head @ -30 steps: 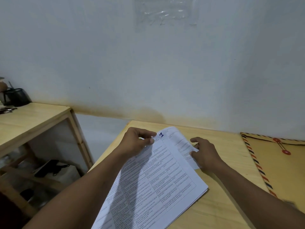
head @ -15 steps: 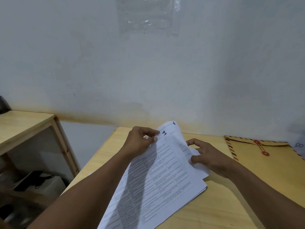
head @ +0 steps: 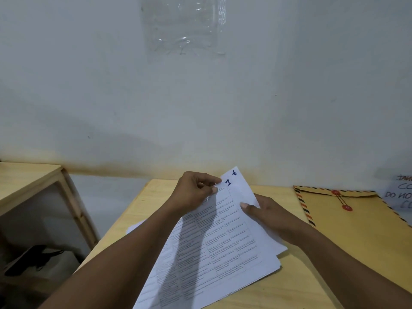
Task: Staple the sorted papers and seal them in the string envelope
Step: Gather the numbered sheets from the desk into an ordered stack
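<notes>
A stack of printed white papers [head: 223, 241] lies slanted on the wooden table [head: 296, 284]. My left hand [head: 196, 192] pinches the top corner of the top sheet, marked "1". My right hand [head: 267, 215] grips the right edge of the sheets, thumb on top, and the far end of the stack is raised so that a sheet marked "6" shows behind. A brown string envelope [head: 352, 224] with a striped border and red string buttons lies flat to the right, apart from both hands. No stapler is in view.
A white wall rises right behind the table. A handwritten paper sign [head: 401, 195] stands at the far right beside the envelope. To the left is a lower wooden shelf unit [head: 33, 181] with dark items underneath, across a gap from the table.
The far end of the papers has lifted further off the table, exposing the sheet marked "6". My right hand has shifted from resting on the sheets to gripping their right edge.
</notes>
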{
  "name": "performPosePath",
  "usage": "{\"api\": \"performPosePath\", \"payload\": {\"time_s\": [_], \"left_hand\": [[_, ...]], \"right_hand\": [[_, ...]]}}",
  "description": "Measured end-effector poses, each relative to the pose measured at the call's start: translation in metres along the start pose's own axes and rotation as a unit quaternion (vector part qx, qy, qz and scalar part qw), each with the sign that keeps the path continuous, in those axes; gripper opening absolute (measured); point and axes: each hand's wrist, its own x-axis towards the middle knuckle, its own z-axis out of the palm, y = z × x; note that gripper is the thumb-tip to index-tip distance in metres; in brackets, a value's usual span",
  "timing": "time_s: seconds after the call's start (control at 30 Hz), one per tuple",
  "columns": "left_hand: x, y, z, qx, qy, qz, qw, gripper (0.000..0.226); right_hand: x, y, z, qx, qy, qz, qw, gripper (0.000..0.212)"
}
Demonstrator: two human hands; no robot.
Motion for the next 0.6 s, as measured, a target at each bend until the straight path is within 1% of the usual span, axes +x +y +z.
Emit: {"api": "performPosePath", "payload": {"time_s": [0.1, 0.2, 0.27, 0.33, 0.47, 0.6], "left_hand": [[0.001, 0.005, 0.002, 0.008, 0.000, 0.012, 1.000, 0.021], [0.004, 0.006, 0.003, 0.012, 0.012, 0.022, 1.000, 0.021], [0.004, 0.006, 0.005, 0.013, 0.020, 0.025, 0.999, 0.021], [0.004, 0.005, 0.008, 0.008, 0.027, 0.024, 0.999, 0.021], [0.002, 0.003, 0.010, -0.016, 0.044, 0.014, 0.999, 0.021], [0.000, 0.001, 0.011, -0.024, 0.060, 0.008, 0.998, 0.021]], "right_hand": [[-0.001, -0.002, 0.001, -0.008, -0.019, 0.006, 1.000, 0.031], [-0.001, -0.001, -0.001, -0.009, -0.043, 0.017, 0.999, 0.037], [-0.001, -0.001, -0.001, -0.006, -0.044, 0.020, 0.999, 0.038], [0.000, 0.000, 0.001, -0.008, -0.028, 0.002, 1.000, 0.034], [-0.001, 0.002, 0.007, -0.004, 0.040, -0.045, 0.998, 0.023], [0.000, 0.006, 0.011, 0.010, 0.066, -0.071, 0.995, 0.022]]}}
